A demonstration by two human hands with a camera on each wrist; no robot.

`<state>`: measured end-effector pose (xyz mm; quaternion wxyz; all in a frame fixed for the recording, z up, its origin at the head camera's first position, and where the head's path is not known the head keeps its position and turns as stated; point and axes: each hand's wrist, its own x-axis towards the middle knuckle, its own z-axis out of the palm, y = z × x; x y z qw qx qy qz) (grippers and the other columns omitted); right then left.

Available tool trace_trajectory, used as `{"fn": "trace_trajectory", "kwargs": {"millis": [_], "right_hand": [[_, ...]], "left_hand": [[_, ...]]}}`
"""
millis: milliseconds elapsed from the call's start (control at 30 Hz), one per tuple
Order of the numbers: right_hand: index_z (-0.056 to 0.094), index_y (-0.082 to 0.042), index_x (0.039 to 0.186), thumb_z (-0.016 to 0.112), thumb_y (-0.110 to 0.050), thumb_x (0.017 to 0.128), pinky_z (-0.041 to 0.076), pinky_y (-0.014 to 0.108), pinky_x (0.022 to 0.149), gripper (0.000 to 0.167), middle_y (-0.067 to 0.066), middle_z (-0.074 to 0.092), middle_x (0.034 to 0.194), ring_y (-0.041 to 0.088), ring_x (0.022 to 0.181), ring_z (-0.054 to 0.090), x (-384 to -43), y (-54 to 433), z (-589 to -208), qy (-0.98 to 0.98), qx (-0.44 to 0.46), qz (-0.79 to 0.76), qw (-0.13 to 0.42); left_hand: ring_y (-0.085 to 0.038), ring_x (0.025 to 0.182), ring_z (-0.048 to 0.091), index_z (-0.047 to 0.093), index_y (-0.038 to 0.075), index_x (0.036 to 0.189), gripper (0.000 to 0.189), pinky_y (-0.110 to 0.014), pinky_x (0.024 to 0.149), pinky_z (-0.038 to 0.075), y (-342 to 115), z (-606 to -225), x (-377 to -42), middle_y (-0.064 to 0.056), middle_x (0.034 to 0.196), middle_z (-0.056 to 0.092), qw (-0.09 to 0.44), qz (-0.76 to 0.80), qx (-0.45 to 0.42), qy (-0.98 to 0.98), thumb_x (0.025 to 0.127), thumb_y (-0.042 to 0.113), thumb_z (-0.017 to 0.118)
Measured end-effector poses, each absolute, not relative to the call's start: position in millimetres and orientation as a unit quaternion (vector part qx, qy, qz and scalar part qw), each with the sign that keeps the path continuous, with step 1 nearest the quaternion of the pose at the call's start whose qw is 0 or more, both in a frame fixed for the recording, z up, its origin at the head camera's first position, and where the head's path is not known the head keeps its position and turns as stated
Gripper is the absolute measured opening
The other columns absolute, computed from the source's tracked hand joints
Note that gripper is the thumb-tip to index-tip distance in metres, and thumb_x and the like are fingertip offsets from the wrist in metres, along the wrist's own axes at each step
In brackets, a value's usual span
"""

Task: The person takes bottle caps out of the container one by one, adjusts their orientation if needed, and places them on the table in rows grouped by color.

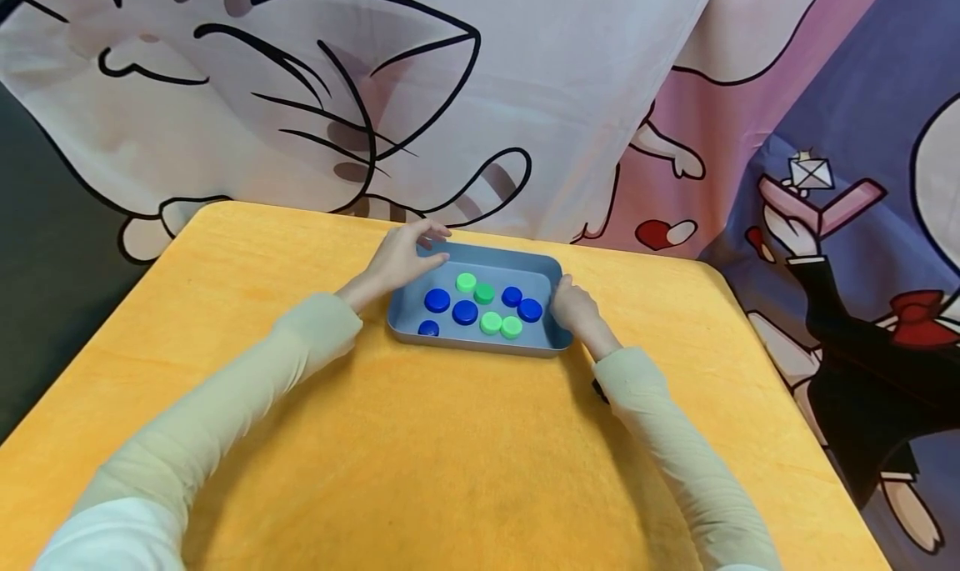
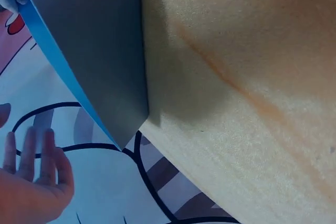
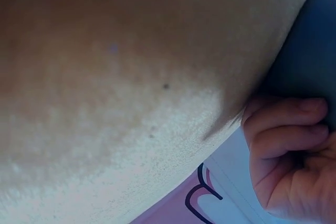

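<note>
A blue-grey rectangular tray (image 1: 480, 343) lies on the table, holding several dark blue round caps (image 1: 465, 313), three light green caps (image 1: 491, 323) and one darker green cap (image 1: 483, 293). At its right end, my right hand (image 1: 576, 306) grips the rim. The right wrist view shows that hand's fingers (image 3: 286, 140) curled against the tray's outer side. My left hand (image 1: 408, 256) hovers at the far left corner, thumb and fingers spread. In the left wrist view, this hand (image 2: 34, 192) shows relaxed fingers apart from the tray wall (image 2: 100, 51).
A yellow table (image 1: 465, 454) spreads beneath the tray and both arms. Behind it hangs a cartoon-printed cloth (image 1: 585, 96), which continues along the right side. A dark floor area (image 1: 45, 246) shows past the table's left edge.
</note>
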<state>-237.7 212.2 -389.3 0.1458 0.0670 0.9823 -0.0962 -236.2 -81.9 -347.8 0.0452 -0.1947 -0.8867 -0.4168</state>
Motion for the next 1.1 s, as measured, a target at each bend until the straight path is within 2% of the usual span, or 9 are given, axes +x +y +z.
{"fn": "trace_trajectory", "kwargs": {"millis": [167, 1100], "right_hand": [[0.028, 0.008, 0.136, 0.023, -0.023, 0.106, 0.056, 0.041, 0.078, 0.043, 0.027, 0.060, 0.107, 0.032, 0.086, 0.062, -237.2, 213.3, -389.4, 0.982, 0.068, -0.098, 0.147], [0.019, 0.007, 0.145, 0.023, -0.023, 0.106, 0.055, 0.042, 0.083, 0.050, 0.027, 0.060, 0.111, 0.032, 0.090, 0.061, -239.5, 213.3, -389.4, 0.980, 0.072, -0.103, 0.156]], "left_hand": [[-0.030, 0.108, 0.061, 0.058, 0.008, 0.125, 0.039, -0.043, 0.096, 0.049, -79.5, -348.8, -241.4, -0.013, 0.121, 0.065, 0.027, -0.442, -0.210, -0.872, 0.088, 0.015, 0.069], [-0.036, 0.118, 0.056, 0.053, 0.001, 0.130, 0.052, -0.043, 0.099, 0.048, -60.9, -364.0, -271.3, -0.020, 0.129, 0.059, -0.129, -0.465, -0.278, -0.831, 0.083, 0.007, 0.073]]}}
